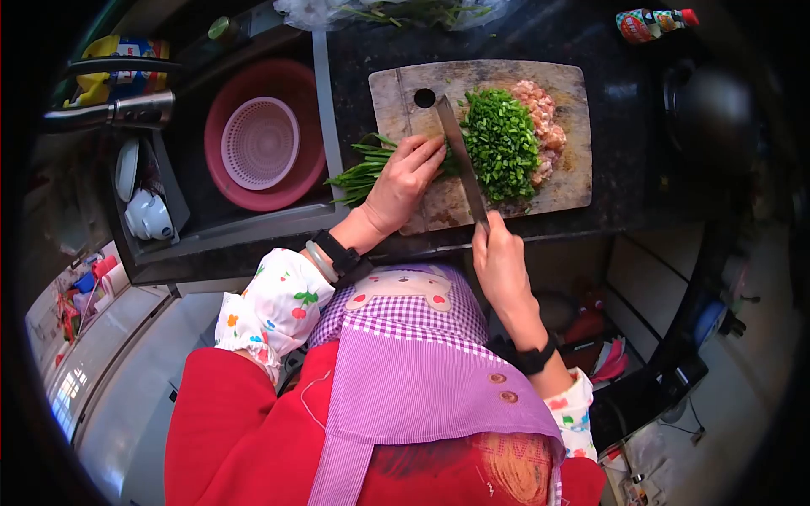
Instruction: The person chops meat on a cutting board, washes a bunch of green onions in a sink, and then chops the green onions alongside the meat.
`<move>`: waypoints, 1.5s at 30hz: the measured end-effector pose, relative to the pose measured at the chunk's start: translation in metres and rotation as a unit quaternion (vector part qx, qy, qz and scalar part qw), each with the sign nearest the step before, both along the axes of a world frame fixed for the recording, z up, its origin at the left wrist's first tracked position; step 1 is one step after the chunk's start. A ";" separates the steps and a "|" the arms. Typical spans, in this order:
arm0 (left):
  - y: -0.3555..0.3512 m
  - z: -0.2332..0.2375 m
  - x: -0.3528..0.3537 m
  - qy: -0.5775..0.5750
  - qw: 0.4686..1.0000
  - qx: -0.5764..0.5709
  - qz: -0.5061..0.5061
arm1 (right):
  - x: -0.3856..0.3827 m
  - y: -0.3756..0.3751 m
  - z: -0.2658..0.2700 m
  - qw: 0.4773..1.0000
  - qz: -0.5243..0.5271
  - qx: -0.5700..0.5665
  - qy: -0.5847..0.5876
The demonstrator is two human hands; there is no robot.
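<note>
My right hand (502, 261) grips the handle of a kitchen knife (462, 160), its long blade standing across the wooden cutting board (405, 93). Just left of the blade, my left hand (405, 179) is closed over a bunch of long green stalks (359, 175), which look like chives or scallions. Their uncut ends stick out past the board's left edge toward the sink. On the blade's other side lies a heap of chopped greens (502, 143). Pale pink minced meat (544, 126) sits against the heap's right side.
In the sink to the left, a pink basin (218, 160) holds a white-pink colander (260, 143). White bowls (150, 215) stand in a rack beside a faucet (143, 110). A red-capped bottle (654, 25) lies at the back right, and a plastic bag (396, 13) with greens at the back.
</note>
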State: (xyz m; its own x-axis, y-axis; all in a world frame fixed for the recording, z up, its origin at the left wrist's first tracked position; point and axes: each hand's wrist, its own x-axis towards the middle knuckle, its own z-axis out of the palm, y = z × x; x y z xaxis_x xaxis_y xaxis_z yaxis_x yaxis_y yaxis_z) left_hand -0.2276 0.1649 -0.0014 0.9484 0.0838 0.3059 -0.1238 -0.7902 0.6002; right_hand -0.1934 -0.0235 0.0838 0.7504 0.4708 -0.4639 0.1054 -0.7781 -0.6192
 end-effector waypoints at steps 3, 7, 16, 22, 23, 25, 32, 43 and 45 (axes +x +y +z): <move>-0.002 0.009 0.000 0.012 1.000 0.016 -0.008 | 0.017 0.025 -0.017 0.999 0.000 0.004 -0.047; -0.001 0.023 -0.007 0.039 0.994 0.104 -0.016 | 0.032 0.016 -0.031 0.991 -0.100 0.092 0.018; -0.014 -0.005 0.011 0.007 0.998 0.055 -0.010 | 0.022 -0.018 0.001 0.990 -0.084 0.108 -0.011; -0.003 0.020 0.004 0.038 0.999 0.023 0.000 | 0.016 -0.023 0.026 0.994 -0.064 0.085 0.002; 0.003 0.024 -0.001 0.046 0.999 0.029 0.008 | 0.014 -0.022 0.029 0.995 -0.057 0.083 0.009; 0.017 0.031 -0.013 0.059 0.997 0.045 0.022 | 0.007 -0.021 0.031 0.995 -0.038 0.088 0.015; 0.029 0.022 -0.027 0.069 0.997 0.023 0.034 | -0.010 -0.011 0.017 0.995 0.034 0.085 0.047; 0.021 0.021 -0.025 0.070 0.996 -0.016 0.058 | -0.015 -0.005 0.010 0.996 0.061 0.019 0.065; 0.018 0.020 -0.024 0.061 0.996 -0.018 0.068 | -0.013 0.001 0.008 0.996 0.067 -0.001 0.063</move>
State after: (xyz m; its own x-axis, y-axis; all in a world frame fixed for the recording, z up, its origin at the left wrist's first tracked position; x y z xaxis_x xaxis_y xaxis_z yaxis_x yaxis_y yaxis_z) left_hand -0.2519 0.1827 0.0188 0.9574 0.2221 0.1846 0.0575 -0.7728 0.6321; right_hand -0.2068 -0.0227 0.0918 0.6168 0.5612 -0.5519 0.1288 -0.7637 -0.6326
